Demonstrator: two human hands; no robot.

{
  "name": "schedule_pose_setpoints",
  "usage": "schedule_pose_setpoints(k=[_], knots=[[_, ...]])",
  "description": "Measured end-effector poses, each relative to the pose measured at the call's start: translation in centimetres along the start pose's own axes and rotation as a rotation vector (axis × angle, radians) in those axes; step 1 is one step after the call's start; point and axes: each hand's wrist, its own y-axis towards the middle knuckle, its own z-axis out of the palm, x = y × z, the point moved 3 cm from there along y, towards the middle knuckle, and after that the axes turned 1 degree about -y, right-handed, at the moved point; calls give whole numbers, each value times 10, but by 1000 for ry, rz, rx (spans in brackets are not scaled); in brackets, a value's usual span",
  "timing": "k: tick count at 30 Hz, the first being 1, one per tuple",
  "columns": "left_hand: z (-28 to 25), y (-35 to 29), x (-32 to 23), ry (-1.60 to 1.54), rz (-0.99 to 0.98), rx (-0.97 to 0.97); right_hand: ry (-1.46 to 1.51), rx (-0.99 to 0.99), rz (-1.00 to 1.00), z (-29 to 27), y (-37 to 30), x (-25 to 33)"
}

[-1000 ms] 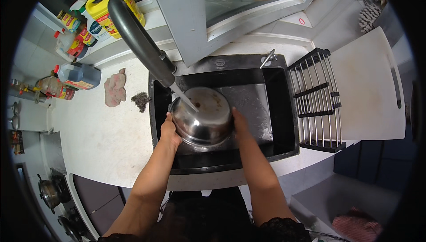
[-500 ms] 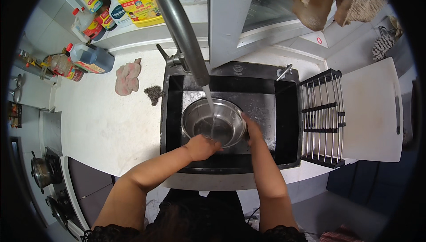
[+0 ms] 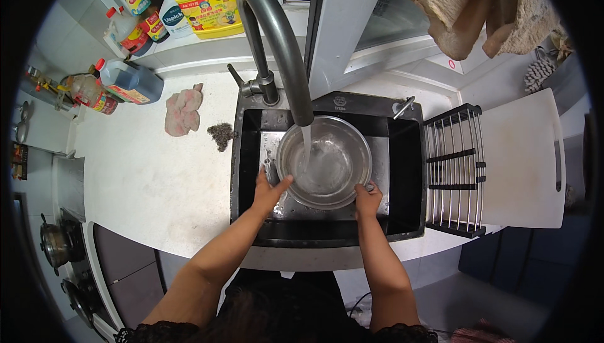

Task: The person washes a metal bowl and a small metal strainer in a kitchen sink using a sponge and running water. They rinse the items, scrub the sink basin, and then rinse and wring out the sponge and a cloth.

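Observation:
A round stainless steel bowl (image 3: 353, 154) sits in the black sink (image 3: 408, 182), slightly tilted. Water runs into it from the dark grey faucet (image 3: 280, 38) and swirls over the bottom. My right hand (image 3: 369, 200) grips the rim at the bowl's near right, fingers curled over the edge. On the other side, my left hand (image 3: 269, 193) is open with thumb and fingers spread; its thumb is by the lower left rim. Whether the thumb touches the metal cannot be made out.
Left of the sink lie a pinkish rag (image 3: 184, 111) and a dark steel wool scourer (image 3: 221, 136). Several bottles and a yellow jug (image 3: 207, 6) stand at the back left. A metal rack (image 3: 456, 170) and a white cutting board (image 3: 525, 160) lie right. Cloths (image 3: 459, 12) hang above.
The bowl has moved right and away from me. My left hand has left its near rim and opened at the left side; my right hand now grips the near right rim.

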Motion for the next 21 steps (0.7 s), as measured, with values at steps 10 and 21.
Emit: schedule_pose_setpoints(k=[10, 21], knots=[[27, -10, -6, -534, -594, 428, 81, 1, 9, -13, 13, 6], [38, -21, -15, -438, -721, 450, -814, 450, -734, 63, 19, -22]])
